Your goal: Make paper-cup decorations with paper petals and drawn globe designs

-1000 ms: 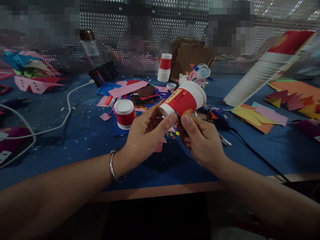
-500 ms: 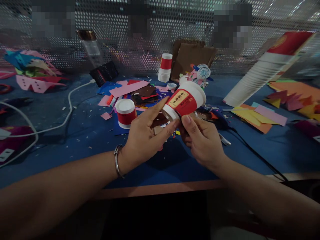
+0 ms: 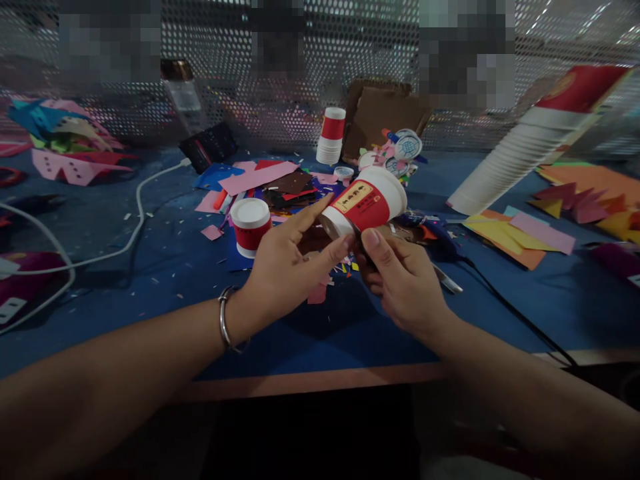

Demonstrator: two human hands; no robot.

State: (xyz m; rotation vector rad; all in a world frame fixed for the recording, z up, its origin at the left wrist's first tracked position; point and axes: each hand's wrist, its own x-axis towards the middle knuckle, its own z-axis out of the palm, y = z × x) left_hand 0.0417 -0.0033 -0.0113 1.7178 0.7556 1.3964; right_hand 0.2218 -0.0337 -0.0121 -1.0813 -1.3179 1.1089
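Note:
A red and white paper cup (image 3: 367,202) lies tilted on its side in the air above the blue table (image 3: 150,267), its rim pointing right and away. My left hand (image 3: 287,267) pinches the cup's base between thumb and fingers. My right hand (image 3: 403,280) is closed just below the cup's base, thumb against it, and holds a thin dark tool whose shape I cannot make out. A bangle sits on my left wrist.
An upturned red and white cup (image 3: 249,226) stands left of my hands. Coloured paper scraps (image 3: 280,180) lie behind it. A short cup stack (image 3: 331,135) stands at the back, a long leaning cup stack (image 3: 530,140) at right. White cable (image 3: 125,240) at left, black cable (image 3: 505,300) at right.
The cup has turned in my fingers, so its yellow label now faces up. Both hands have stayed in about the same place.

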